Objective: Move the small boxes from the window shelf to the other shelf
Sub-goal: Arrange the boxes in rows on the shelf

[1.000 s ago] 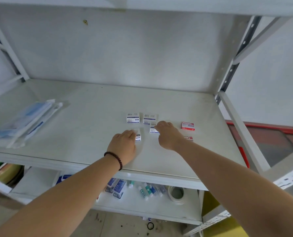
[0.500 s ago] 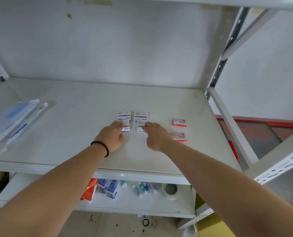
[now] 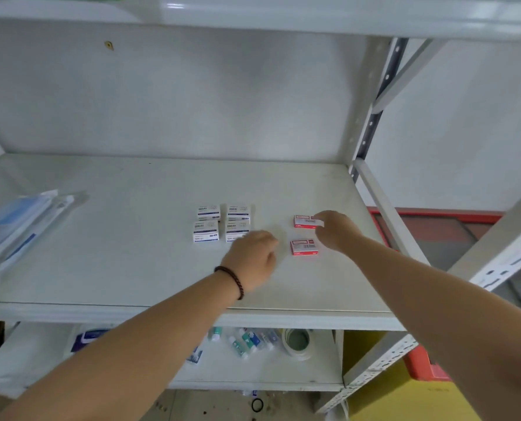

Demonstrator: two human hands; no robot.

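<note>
Small boxes: four blue-white [image 3: 221, 223] gridded mid-shelf [image 3: 131, 268], two red [image 3: 304, 235] toward right edge. My right hand [image 3: 333, 229] pinches far red box; left hand [image 3: 253, 259] loosely curled, holding nothing. I judge placement nearly done.

Four white boxes [image 3: 222, 222], two red boxes [image 3: 304, 235], two hands [image 3: 295, 241].

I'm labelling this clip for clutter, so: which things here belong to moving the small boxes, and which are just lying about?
Job:
- four white boxes with blue print, in a two-by-two block
- two red boxes, the far one touched by the right hand
- left hand
- shelf they sit on

Lying about:
- plastic packets
- tape roll
- small bottles
</note>
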